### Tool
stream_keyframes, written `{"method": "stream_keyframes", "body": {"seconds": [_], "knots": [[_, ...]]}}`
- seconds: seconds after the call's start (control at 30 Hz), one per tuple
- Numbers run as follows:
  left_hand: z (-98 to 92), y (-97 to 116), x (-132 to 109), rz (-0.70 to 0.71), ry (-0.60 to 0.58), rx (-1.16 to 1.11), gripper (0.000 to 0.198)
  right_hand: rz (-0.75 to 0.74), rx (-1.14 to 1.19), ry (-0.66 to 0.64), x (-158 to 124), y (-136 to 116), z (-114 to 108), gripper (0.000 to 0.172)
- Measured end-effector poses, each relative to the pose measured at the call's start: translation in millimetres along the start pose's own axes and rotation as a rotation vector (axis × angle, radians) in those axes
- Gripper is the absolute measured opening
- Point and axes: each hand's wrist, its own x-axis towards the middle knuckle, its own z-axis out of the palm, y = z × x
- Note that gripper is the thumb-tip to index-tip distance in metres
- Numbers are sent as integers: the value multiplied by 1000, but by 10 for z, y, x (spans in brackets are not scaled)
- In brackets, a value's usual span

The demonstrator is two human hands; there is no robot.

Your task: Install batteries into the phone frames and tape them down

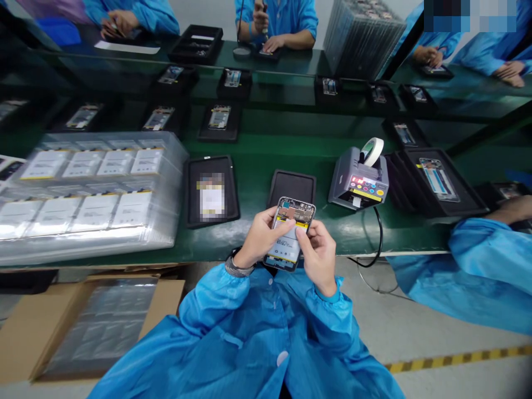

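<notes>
Open phone [290,237] | left hand [262,234]: gripping left side | right hand [321,250]: gripping right side | white battery [284,245] inside

Red display [362,180] glowing on the tape dispenser [338,180], digits blurred; yellow warning strip [368,195] below, wording illegible; left of the dispenser, the held phone's battery [286,244] carries unreadable print!

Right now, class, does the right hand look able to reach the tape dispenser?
Probably yes: nothing visible blocks the way from the right hand to the tape dispenser, though that hand is busy holding the opened phone.
</notes>
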Motion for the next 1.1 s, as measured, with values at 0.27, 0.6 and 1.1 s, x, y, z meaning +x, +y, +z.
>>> {"method": "stream_keyframes", "body": {"seconds": [0.27,0.6,1.1], "knots": [[-24,19,-49,46,53,95,36,20,-20,-71,-12,-32,7,26],[18,61,-96,99,79,155,32,-28,-136,-31,111,-190,22,20],[34,10,-135,129,104,152,30,-82,-161,-14,85,-152,19,16]]}}
